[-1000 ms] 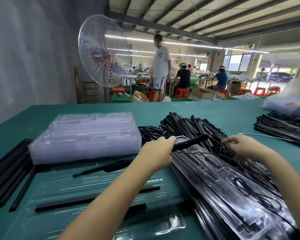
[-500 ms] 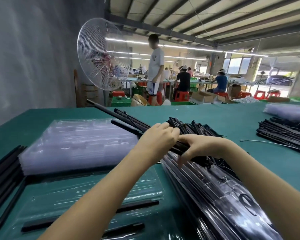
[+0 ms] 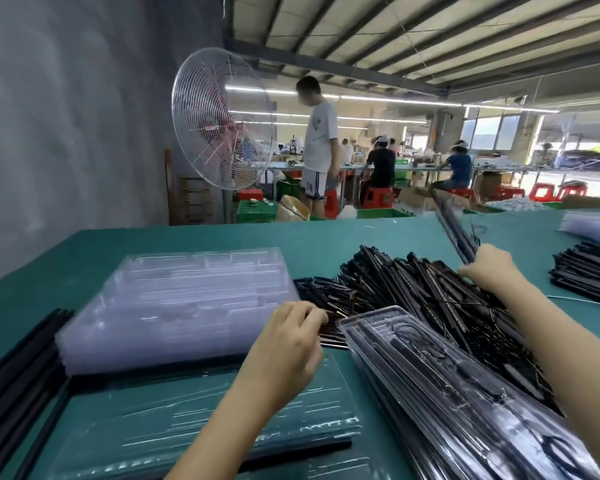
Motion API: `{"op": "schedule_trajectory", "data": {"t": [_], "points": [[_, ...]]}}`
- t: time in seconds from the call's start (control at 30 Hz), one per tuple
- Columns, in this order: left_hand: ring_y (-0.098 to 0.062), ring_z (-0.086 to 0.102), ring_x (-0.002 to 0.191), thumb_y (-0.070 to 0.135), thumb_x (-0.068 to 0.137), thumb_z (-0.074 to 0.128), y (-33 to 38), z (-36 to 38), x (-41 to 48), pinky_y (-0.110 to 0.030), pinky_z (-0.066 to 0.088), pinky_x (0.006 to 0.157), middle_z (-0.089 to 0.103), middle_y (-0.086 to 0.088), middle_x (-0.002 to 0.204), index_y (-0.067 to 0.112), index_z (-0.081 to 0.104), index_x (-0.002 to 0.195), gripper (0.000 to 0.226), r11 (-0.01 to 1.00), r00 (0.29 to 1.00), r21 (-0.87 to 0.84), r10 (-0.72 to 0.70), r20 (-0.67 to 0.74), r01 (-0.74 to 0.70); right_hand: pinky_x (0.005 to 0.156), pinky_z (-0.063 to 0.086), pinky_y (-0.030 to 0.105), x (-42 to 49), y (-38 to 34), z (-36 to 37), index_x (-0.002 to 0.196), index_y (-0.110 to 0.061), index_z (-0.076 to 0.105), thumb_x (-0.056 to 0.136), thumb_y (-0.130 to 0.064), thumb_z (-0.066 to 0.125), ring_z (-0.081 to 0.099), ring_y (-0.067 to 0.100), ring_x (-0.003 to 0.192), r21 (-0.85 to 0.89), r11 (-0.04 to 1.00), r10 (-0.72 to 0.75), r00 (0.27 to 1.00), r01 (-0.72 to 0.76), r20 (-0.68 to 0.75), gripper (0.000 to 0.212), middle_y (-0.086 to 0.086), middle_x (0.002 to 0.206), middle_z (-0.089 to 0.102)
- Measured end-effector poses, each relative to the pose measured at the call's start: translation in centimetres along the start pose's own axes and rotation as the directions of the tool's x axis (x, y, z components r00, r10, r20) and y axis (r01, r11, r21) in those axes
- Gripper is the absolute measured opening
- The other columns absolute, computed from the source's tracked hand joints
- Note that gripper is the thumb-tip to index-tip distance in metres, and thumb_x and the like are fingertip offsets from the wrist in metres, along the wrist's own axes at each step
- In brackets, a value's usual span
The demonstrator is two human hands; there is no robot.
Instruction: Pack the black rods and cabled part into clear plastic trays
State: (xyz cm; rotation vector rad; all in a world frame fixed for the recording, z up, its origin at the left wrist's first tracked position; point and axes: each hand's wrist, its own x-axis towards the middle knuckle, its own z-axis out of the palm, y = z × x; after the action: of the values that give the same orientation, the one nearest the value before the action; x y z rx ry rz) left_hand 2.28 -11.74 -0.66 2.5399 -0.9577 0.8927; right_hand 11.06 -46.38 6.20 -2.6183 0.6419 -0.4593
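Two hands in play: your right hand [image 3: 489,268] has its grip clamped on a bundle of black rods [image 3: 456,226], held up and tilted over the far right of the worktop [image 3: 187,240]. Your left hand [image 3: 291,344] curls at the near-left side of the loose rod pile [image 3: 413,289]; can't tell if that grip holds anything. Near right: filled trays [image 3: 447,382]. Left: empty tray stack [image 3: 174,306]. Near edge: open tray [image 3: 205,420].

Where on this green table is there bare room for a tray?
Bare table runs along the far edge, beyond the stack of clear trays and the heap of rods. The near side is crowded with filled trays and loose rods.
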Motion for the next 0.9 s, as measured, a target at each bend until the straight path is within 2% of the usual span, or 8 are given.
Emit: {"op": "schedule_trajectory", "data": {"t": [0.1, 0.17, 0.27, 0.4, 0.5, 0.57, 0.73, 0.9], "points": [[-0.016, 0.049, 0.099, 0.008, 0.089, 0.054, -1.6, 0.0, -1.2, -0.023, 0.039, 0.089, 0.057, 0.001, 0.103, 0.011, 0.062, 0.098, 0.012, 0.983, 0.988, -0.120, -0.134, 0.074, 0.142, 0.055, 0.042, 0.027, 0.4, 1.5, 1.8, 0.070, -0.005, 0.047, 0.079, -0.017, 0.068, 0.052, 0.026, 0.072, -0.218, 0.976, -0.006, 0.994, 0.029, 0.105, 0.026, 0.012, 0.074, 0.054], [-0.009, 0.047, 0.090, 0.011, 0.091, 0.052, -2.7, -0.5, -2.0, -0.013, 0.035, 0.078, 0.053, 0.007, 0.097, 0.016, 0.059, 0.093, 0.009, 0.955, 0.973, -0.189, -0.214, 0.090, 0.228, 0.075, 0.050, 0.033, 0.7, 2.8, 3.3, 0.093, -0.003, 0.056, 0.080, -0.023, 0.070, 0.057, 0.029, 0.091, -0.234, 0.971, -0.013, 0.989, 0.048, 0.147, 0.027, 0.015, 0.097, 0.062], [-0.002, 0.052, 0.079, 0.016, 0.092, 0.052, -4.6, -1.7, -3.1, -0.018, 0.043, 0.072, 0.054, 0.019, 0.086, 0.032, 0.051, 0.084, 0.018, 0.894, 0.929, -0.254, -0.350, 0.120, 0.370, 0.091, 0.047, 0.037, 0.8, 3.7, 5.4, 0.119, -0.005, 0.054, 0.088, -0.035, 0.063, 0.054, 0.029, 0.112, -0.268, 0.961, -0.021, 0.986, 0.066, 0.167, 0.044, 0.014, 0.121, 0.060], [-0.009, 0.056, 0.066, 0.012, 0.090, 0.057, -6.4, -3.1, -4.0, -0.022, 0.047, 0.060, 0.061, 0.008, 0.070, 0.036, 0.055, 0.077, 0.027, 0.791, 0.866, -0.363, -0.485, 0.118, 0.492, 0.100, 0.035, 0.048, 0.6, 2.5, 7.3, 0.121, -0.018, 0.053, 0.090, -0.046, 0.055, 0.035, 0.035, 0.127, -0.466, 0.883, 0.100, 0.992, -0.052, 0.078, 0.042, 0.017, 0.135, 0.042], [-0.017, 0.058, 0.065, 0.011, 0.089, 0.057, -6.4, -3.8, -4.3, -0.026, 0.047, 0.058, 0.064, -0.002, 0.070, 0.037, 0.059, 0.078, 0.028, 0.731, 0.841, -0.446, -0.532, 0.103, 0.517, 0.090, 0.042, 0.039, 0.4, -0.1, 7.9, 0.112, -0.016, 0.059, 0.091, -0.028, 0.056, 0.044, 0.029, 0.113, -0.543, 0.834, -0.183, 0.979, 0.104, -0.093, 0.025, 0.012, 0.119, 0.051], [-0.020, 0.061, 0.066, 0.011, 0.089, 0.056, -6.1, -4.0, -4.2, -0.026, 0.048, 0.058, 0.065, -0.001, 0.074, 0.041, 0.058, 0.081, 0.031, 0.710, 0.837, -0.481, -0.537, 0.102, 0.514, 0.083, 0.048, 0.034, 0.4, -1.8, 8.9, 0.107, -0.009, 0.061, 0.091, -0.025, 0.057, 0.053, 0.027, 0.103, -0.447, 0.861, -0.280, 0.960, 0.244, -0.016, 0.023, 0.010, 0.109, 0.059], [-0.013, 0.063, 0.065, 0.010, 0.090, 0.057, -4.9, -3.7, -3.9, -0.029, 0.054, 0.064, 0.068, 0.007, 0.073, 0.045, 0.059, 0.081, 0.036, 0.678, 0.834, -0.516, -0.533, 0.143, 0.523, 0.087, 0.048, 0.036, 0.3, -3.2, 11.4, 0.105, -0.001, 0.054, 0.087, -0.029, 0.064, 0.056, 0.035, 0.107, -0.238, 0.965, -0.049, 0.968, 0.109, 0.245, 0.034, 0.019, 0.117, 0.052], [-0.010, 0.064, 0.062, 0.008, 0.090, 0.058, -4.7, -3.3, -4.1, -0.022, 0.052, 0.062, 0.069, 0.007, 0.070, 0.043, 0.060, 0.079, 0.036, 0.649, 0.824, -0.537, -0.538, 0.176, 0.539, 0.067, 0.041, 0.027, 1.4, -2.6, 10.6, 0.074, -0.003, 0.043, 0.084, -0.038, 0.068, 0.060, 0.028, 0.087, -0.109, 0.994, 0.053, 0.947, -0.019, 0.317, 0.044, 0.006, 0.071, 0.051]]}}
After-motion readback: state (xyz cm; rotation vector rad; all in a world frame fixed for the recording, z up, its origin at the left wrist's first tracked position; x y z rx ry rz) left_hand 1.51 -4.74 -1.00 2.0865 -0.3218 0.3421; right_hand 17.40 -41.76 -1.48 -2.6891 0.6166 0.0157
